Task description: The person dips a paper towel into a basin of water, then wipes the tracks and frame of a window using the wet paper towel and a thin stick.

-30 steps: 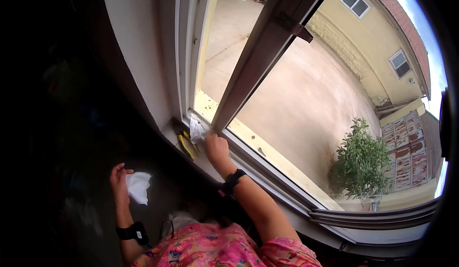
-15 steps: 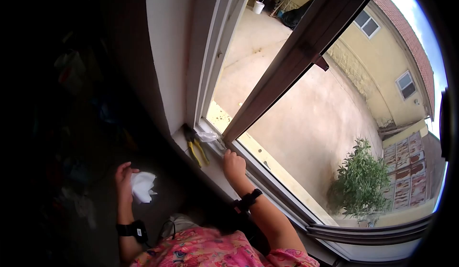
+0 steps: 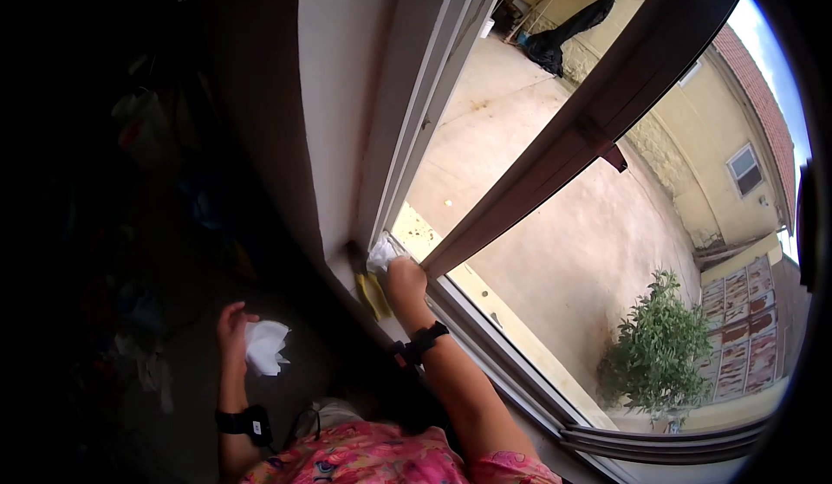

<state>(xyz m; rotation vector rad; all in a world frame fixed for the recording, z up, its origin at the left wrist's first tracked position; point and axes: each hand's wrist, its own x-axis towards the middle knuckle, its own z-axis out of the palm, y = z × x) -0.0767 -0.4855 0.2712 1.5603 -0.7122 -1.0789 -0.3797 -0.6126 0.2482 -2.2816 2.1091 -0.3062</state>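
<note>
My left hand (image 3: 232, 332) is off to the left, away from the window, its fingers curled beside a folded sheet of white paper tissue (image 3: 267, 347) that it holds. My right hand (image 3: 407, 286) is at the window's bottom track, just left of the foot of the dark brown sash frame (image 3: 555, 155). Its closed fingers are on a crumpled white tissue (image 3: 381, 254) in the corner of the track; the fingertips are hidden behind the hand. Close to that hand, pliers with yellow handles (image 3: 373, 295) lie on the sill, their head in shadow.
The white window jamb (image 3: 416, 120) and wall rise on the left. Metal rails (image 3: 520, 358) run along the sill to the lower right. Outside are a paved yard (image 3: 520, 189), a leafy bush (image 3: 659, 345) and a yellowish building. The room at left is very dark.
My right hand has moved left and up along the track onto the crumpled tissue, which is now more bunched. My left hand still holds its tissue. The view has shifted slightly.
</note>
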